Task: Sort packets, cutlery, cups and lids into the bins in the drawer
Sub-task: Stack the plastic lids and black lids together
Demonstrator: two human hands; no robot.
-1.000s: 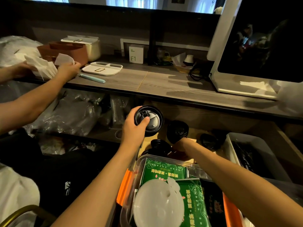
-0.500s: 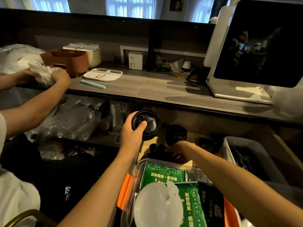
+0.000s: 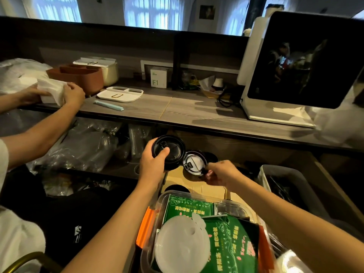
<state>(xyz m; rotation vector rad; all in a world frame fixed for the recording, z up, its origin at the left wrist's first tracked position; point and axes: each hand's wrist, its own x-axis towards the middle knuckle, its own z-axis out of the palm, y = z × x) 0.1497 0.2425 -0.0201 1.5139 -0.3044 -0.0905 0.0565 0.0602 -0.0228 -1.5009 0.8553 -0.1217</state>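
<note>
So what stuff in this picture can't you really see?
Head view only:
- Grey bin on the right: its contents are dark shapes, too dim to name.
- Clear box: the white lid and green packets cover what is underneath, and the bottom edge cuts it off.
- Shelf bags: shiny plastic blurs what is inside.
- Black lids in the left hand: how many are stacked is unclear.

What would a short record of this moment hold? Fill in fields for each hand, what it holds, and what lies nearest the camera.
left hand: left hand grips a stack of black lids
right hand: right hand pinches a single lid, tilted, pale underside showing
lids: close together beside each other; contact unclear
nearest: clear container with green packets and a white lid
right side: grey bin
</note>
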